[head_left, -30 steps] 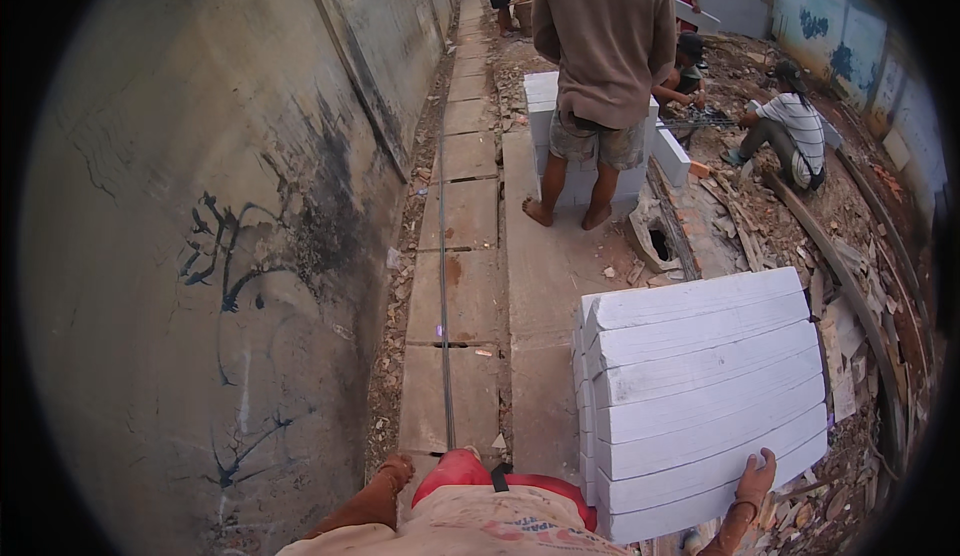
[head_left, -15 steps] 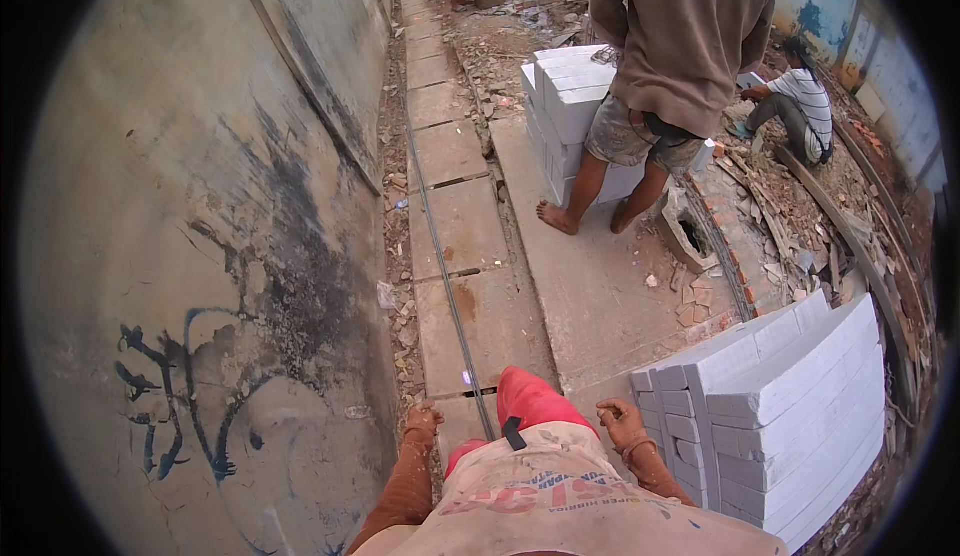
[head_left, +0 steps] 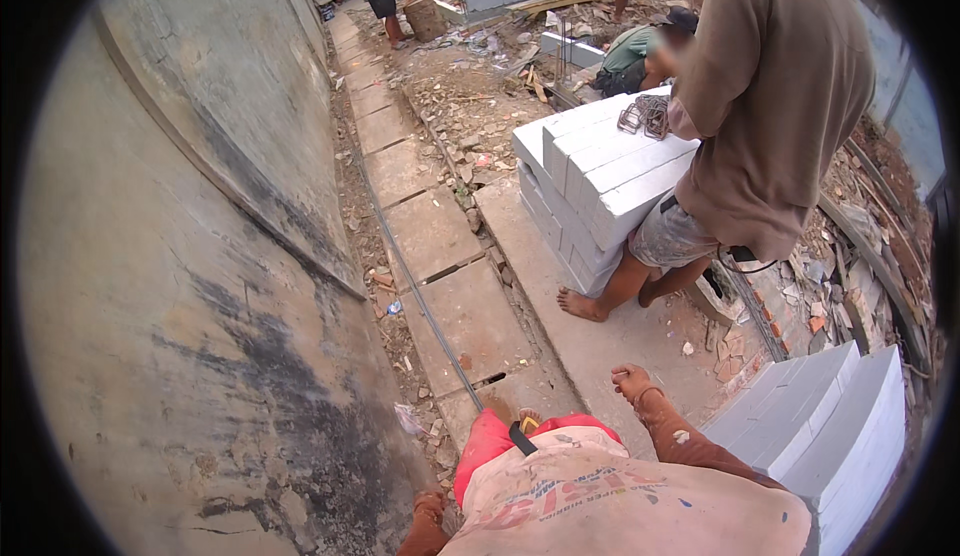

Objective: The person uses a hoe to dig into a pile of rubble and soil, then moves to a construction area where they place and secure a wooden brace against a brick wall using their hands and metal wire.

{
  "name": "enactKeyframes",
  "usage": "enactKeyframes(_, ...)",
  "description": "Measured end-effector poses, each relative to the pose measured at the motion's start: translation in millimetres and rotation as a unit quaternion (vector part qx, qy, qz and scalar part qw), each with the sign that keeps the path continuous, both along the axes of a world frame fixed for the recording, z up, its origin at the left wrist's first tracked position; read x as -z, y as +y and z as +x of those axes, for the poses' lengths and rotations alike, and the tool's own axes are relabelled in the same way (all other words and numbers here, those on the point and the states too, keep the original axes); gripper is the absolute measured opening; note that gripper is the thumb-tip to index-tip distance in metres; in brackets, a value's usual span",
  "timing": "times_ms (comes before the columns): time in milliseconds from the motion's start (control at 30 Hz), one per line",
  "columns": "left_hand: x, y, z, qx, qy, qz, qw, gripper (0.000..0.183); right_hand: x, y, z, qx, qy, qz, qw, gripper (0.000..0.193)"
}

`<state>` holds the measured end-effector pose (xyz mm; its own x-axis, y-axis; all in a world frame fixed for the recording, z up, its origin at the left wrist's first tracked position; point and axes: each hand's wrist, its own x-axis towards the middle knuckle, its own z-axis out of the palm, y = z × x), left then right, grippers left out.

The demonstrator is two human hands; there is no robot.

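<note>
The left hand (head_left: 430, 504) is low near the wall (head_left: 200, 326), its grip impossible to tell; the right hand (head_left: 630, 382) is loosely curled, nothing visible in it, the near block stack (head_left: 805, 396) beside its forearm (head_left: 690, 441), which could scrape a corner if swung outward. Ahead, between the hands, a careless step could catch on the dark rod (head_left: 411, 287) or slab slot (head_left: 490, 381); beyond the right hand, a bump could shake the wire pieces (head_left: 648, 116) off the farther stack (head_left: 590, 206). A second ago the right hand was at the near stack; now it is apart, and the brown-topped co-worker (head_left: 785, 106) looks closer.
</note>
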<state>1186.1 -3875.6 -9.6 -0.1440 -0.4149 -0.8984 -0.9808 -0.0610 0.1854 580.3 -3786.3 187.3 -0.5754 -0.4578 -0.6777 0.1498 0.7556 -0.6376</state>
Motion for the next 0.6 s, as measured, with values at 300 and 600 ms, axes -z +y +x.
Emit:
enactKeyframes(300,49.2,-380.8,-221.2,-0.519,0.073,0.105,0.845,0.017,-14.9,-401.3,-138.3,-0.047,0.069,-0.151,0.985,0.029)
enactKeyframes(600,59.6,-901.7,-421.4,-0.468,0.212,0.115,0.850,0.016,102.4,-665.5,-230.8,0.080,0.006,0.046,0.996,0.026)
